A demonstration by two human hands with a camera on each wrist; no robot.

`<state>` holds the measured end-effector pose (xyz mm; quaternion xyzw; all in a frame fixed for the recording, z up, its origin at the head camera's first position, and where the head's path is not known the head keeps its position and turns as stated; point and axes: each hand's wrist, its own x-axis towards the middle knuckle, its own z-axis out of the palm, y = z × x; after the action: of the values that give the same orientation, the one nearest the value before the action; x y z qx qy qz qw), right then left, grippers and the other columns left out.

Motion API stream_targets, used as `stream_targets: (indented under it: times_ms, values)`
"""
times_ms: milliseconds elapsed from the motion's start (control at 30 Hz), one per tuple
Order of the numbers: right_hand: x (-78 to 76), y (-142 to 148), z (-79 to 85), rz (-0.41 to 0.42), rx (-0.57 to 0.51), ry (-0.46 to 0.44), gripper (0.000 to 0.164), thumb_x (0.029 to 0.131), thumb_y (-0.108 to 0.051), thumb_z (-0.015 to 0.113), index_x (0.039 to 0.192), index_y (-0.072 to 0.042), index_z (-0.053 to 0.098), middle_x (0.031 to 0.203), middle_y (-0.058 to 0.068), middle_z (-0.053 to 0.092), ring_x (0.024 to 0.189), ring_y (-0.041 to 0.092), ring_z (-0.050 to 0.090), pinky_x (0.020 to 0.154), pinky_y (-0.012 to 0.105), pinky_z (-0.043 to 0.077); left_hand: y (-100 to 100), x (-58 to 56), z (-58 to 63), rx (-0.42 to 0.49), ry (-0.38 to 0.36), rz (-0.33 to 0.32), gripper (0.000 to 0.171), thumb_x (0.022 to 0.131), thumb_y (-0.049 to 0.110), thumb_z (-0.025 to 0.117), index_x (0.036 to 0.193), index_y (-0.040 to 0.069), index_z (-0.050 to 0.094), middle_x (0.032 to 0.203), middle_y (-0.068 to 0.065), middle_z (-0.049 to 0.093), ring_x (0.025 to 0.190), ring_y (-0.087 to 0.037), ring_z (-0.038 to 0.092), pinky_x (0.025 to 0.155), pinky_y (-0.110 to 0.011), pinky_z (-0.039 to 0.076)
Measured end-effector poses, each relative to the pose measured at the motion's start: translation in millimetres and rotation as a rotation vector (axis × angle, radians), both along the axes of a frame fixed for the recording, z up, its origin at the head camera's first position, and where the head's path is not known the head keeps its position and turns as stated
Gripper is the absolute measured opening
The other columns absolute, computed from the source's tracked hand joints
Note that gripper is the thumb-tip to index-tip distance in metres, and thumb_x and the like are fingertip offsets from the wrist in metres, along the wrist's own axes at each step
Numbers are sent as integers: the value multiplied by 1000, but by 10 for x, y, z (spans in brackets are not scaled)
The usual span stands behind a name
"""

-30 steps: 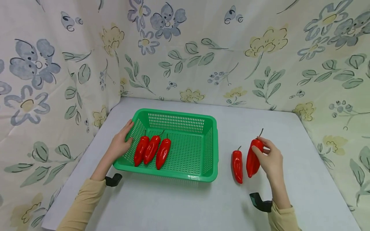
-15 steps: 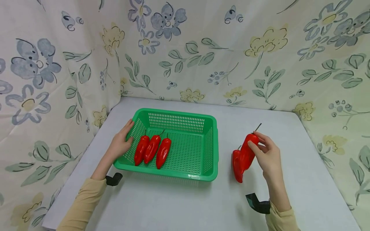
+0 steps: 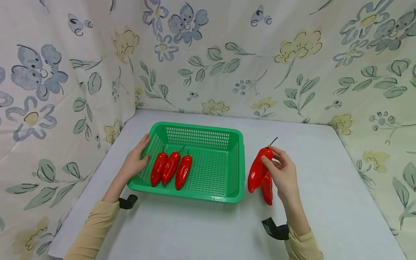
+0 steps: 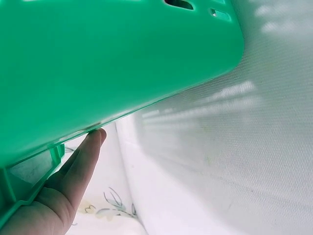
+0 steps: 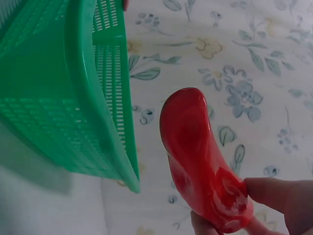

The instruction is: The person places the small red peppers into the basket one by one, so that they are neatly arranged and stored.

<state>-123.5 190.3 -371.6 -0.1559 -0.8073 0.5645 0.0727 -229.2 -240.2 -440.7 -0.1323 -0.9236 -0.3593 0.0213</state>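
Note:
My right hand [image 3: 284, 177] pinches a red chili pepper [image 3: 259, 168] near its stem end, between thumb and fingers. The pepper hangs tilted just right of the green plastic basket [image 3: 208, 198], above the table. Partly hidden beneath it lies another red pepper [image 3: 267, 189]. In the right wrist view, the held pepper [image 5: 193, 142] points toward the basket's side wall. My left hand [image 3: 136, 160] holds the basket's left rim, its thumb over the rim and its fingers straight along the outside; the left wrist view shows those fingers [image 4: 83, 166] against the green wall [image 4: 107, 63].
Inside the basket, three red peppers [image 3: 171, 168] lie side by side toward the left. Right of them the basket floor [image 3: 211, 169] shows. The white table [image 3: 182, 231] reaches back to a flower-patterned curtain [image 3: 208, 54].
My right hand has carried its pepper leftward, past and over the pepper on the table, closer to the basket. The left hand and the basket have stayed in place.

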Motion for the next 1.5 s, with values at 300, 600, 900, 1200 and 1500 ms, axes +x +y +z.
stream_targets:
  times_ms: [300, 600, 900, 1200, 1500]
  values:
    - [-83, -247, -57, 57, -151, 28, 47, 93, -25, 59, 139, -19, 46, 132, 7, 52, 96, 7, 61, 77, 16, 55, 29, -10, 0, -8, -8, -5, 63, 89, -6, 47, 148, -1, 25, 158, -17, 17, 143, -41, 20, 113, -59, 23]
    - [-182, -593, -139, 69, -215, 34, 46, 92, -18, 61, 135, -18, 48, 131, 10, 53, 103, 25, 62, 85, 35, 57, 39, -8, 18, 0, -14, -6, 64, 89, -6, 47, 149, 0, 24, 159, -15, 16, 143, -41, 19, 113, -59, 23]
    - [-273, -958, -335, 53, -253, 53, 43, 90, -18, 63, 131, -14, 49, 124, 12, 56, 92, 27, 63, 77, 33, 58, 32, -10, -3, -8, -9, -8, 64, 89, -6, 47, 149, 0, 25, 158, -15, 16, 143, -41, 20, 113, -59, 24]
    - [-395, -1251, -577, 25, -210, 100, 41, 88, -16, 64, 126, -7, 51, 121, 17, 56, 93, 31, 63, 70, 37, 58, 22, -15, -15, -12, -6, -7, 64, 89, -6, 48, 149, 1, 25, 158, -15, 17, 142, -41, 21, 112, -60, 24]
    - [-528, -1457, -555, 79, 16, 113, 39, 87, -12, 65, 122, -3, 51, 112, 19, 58, 89, 30, 60, 61, 32, 56, 2, -5, 4, -19, 2, -5, 64, 89, -5, 48, 149, 0, 25, 158, -16, 16, 142, -42, 21, 112, -60, 23]
